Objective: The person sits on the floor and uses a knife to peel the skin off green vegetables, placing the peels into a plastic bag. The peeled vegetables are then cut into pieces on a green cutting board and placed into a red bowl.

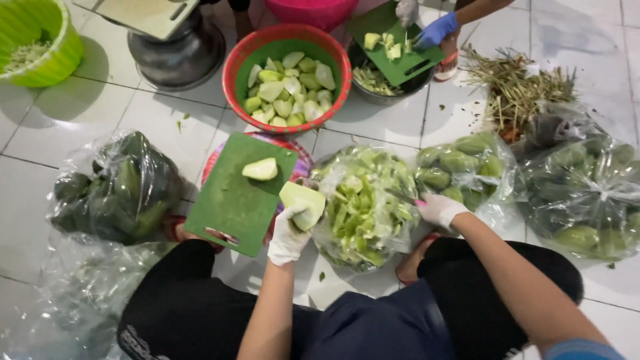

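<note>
My left hand (288, 235), in a white glove, holds a pale green cut fruit half (302, 203) just right of a green cutting board (233, 197). Another cut piece (261, 169) lies on that board. My right hand (439, 209), also gloved white, grips a knife (402, 197) whose blade reaches over a clear bag of green peelings (363, 207). I squat on the white tiled floor, knees in black trousers.
A red basin (288, 70) holds several peeled pieces. Bags of whole green fruit lie at left (117, 187) and right (587, 190), (460, 167). Another person's gloved hands (433, 30) cut on a second green board (393, 43). A lime tub (37, 40) and dry stalks (517, 87) sit behind.
</note>
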